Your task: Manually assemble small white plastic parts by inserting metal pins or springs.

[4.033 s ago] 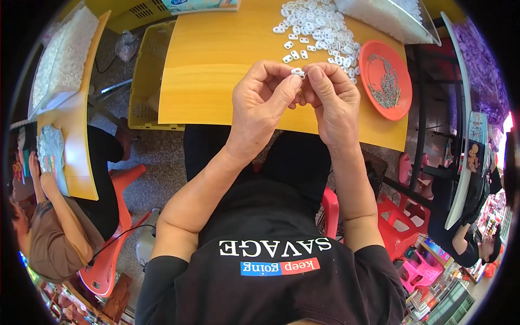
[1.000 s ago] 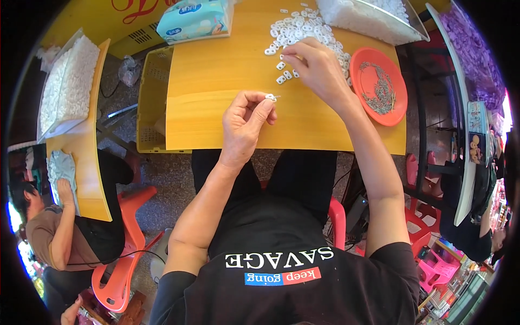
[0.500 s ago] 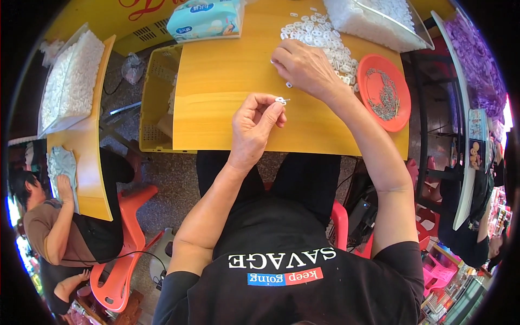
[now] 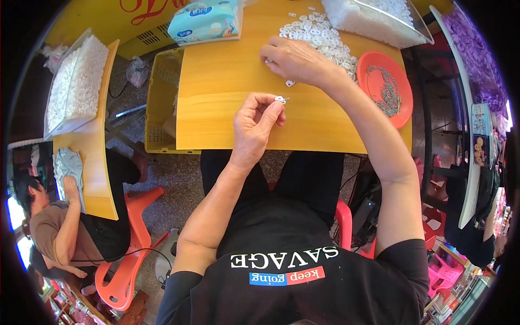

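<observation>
Near the middle of the table my left hand [image 4: 255, 125] pinches a small white plastic piece [image 4: 279, 99] between thumb and forefinger. A thin metal pin [image 4: 286, 98] sticks out of it to the right. My right hand [image 4: 297, 60] is farther off, in front of a pile of the same white pieces [image 4: 341, 54], with its fingers drawn together. A speck of white shows at its fingertips; what it holds is mostly hidden. One loose white piece [image 4: 290, 83] lies just below that hand. A red plate [image 4: 368, 67] of metal pins [image 4: 391, 92] stands right of my forearm.
A clear bin [image 4: 379, 24] heaped with white pieces stands at the far right, a blue tissue pack [image 4: 206, 21] at the far left. Below the table's left edge sits a yellow crate [image 4: 157, 147]. A co-worker [image 4: 51, 227] sits at another table on the left.
My right hand has shifted slightly left, away from the pile, its fingers still together. The left hand keeps its pinch on the white piece. The whole view has swung a little.
</observation>
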`<state>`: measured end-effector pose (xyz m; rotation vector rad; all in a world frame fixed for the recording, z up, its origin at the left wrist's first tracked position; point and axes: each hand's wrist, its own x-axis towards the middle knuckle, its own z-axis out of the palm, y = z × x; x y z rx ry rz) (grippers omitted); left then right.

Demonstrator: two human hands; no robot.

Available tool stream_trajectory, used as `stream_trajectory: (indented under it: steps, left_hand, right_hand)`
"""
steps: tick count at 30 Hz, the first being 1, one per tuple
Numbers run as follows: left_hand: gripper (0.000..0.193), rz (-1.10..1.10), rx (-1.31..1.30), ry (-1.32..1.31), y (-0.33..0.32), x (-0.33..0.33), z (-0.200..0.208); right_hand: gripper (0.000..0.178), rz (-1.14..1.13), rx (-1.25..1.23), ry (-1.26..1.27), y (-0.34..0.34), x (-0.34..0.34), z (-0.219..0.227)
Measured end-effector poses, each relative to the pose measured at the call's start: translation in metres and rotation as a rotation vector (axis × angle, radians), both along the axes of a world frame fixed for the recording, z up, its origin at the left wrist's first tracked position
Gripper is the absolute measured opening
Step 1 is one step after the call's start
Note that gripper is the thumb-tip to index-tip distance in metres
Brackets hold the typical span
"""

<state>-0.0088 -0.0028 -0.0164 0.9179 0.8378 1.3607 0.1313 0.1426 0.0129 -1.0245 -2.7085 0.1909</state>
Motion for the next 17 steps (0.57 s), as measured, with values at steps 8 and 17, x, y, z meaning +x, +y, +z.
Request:
stream_trajectory:
  steps: [8,17]
  left_hand:
    - [0.009,0.009,0.003,-0.011,0.001,-0.001,0.000]
    - [0.010,0.016,-0.008,-0.091,0.000,-0.003,0.001]
  right_hand:
    - [0.016,-0.027,-0.055,-0.084,0.004,-0.004,0.005]
    - [0.017,-0.098,-0.187,0.384,-0.034,0.021,0.017]
